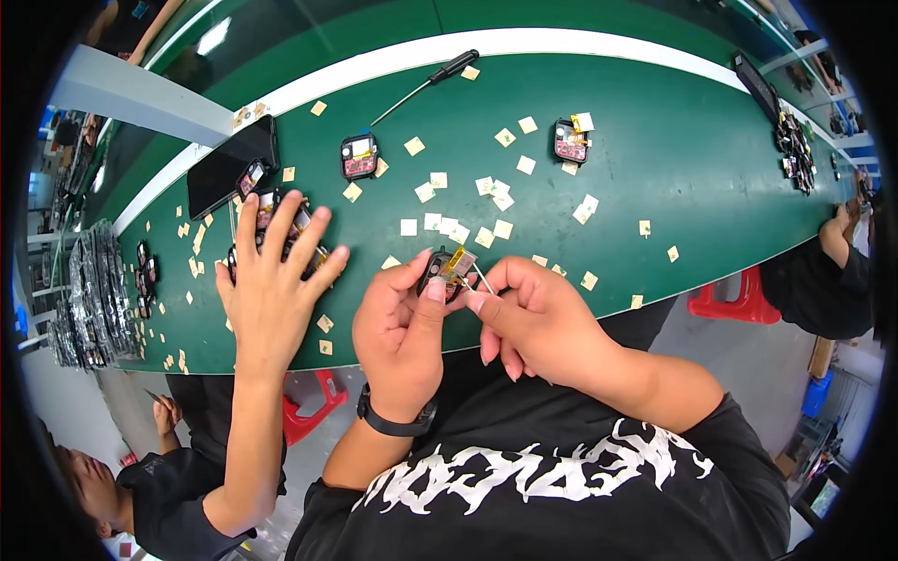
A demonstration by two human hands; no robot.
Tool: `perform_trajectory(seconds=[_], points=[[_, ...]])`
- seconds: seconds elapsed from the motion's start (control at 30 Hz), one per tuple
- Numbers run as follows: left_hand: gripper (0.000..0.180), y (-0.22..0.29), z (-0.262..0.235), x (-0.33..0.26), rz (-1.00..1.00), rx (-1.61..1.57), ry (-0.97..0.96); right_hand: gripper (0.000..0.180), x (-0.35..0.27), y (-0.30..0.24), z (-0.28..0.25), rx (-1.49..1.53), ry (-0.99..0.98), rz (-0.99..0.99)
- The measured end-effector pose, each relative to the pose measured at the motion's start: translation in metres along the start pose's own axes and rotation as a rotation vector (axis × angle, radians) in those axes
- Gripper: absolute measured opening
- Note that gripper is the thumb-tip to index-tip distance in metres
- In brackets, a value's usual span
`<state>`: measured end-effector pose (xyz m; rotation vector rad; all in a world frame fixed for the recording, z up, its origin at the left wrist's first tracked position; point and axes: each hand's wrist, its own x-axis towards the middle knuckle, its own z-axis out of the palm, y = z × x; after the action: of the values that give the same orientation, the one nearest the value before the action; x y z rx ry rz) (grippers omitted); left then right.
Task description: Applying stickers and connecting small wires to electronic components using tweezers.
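Black shirt (599, 519) nearest — left grip (402, 327) holds an open case (431, 269) with electronics (459, 262), while right grip (547, 323) pinches a thin rod (483, 277).

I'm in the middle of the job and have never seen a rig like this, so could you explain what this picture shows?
There is no machine: a person works with two bare hands, the left grip and the right grip. The one picture comes from a wide fisheye camera on that person's head, looking down, so straight edges bend.

The left grip holds a small black rounded-square device with a yellow strip; the right grip pinches a thin pale stick beside it. On the long green table lie many small cream square pieces, similar black devices and a black-handled screwdriver. The spread bare hand at picture left is another person's, over more devices.
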<state>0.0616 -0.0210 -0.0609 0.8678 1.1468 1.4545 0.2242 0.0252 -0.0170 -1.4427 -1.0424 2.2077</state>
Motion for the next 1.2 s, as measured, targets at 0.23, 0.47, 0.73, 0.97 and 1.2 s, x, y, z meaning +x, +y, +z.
perform_trajectory(seconds=[0.23,0.47,0.73,0.97,1.2], points=[[0.022,0.005,-0.005,0.003,-0.144,-0.067,0.023,0.019,0.0,0.003,0.001,-0.113,0.056,-0.078],[0.022,0.013,-0.006,0.01,-0.282,-0.125,-0.013,0.015,0.006,0.009,-0.011,-0.136,0.15,-0.349],[0.023,0.004,0.0,0.004,-0.143,-0.014,0.005,0.032,0.024,-0.011,-0.037,-0.897,0.077,-0.94],[0.024,-0.001,0.001,0.0,-0.075,-0.055,0.051,0.024,0.021,-0.008,-0.033,-0.903,0.068,-1.016],[0.023,-0.006,0.001,-0.001,-0.024,-0.023,0.093,0.012,0.018,-0.005,-0.014,-0.546,0.153,-0.556]])
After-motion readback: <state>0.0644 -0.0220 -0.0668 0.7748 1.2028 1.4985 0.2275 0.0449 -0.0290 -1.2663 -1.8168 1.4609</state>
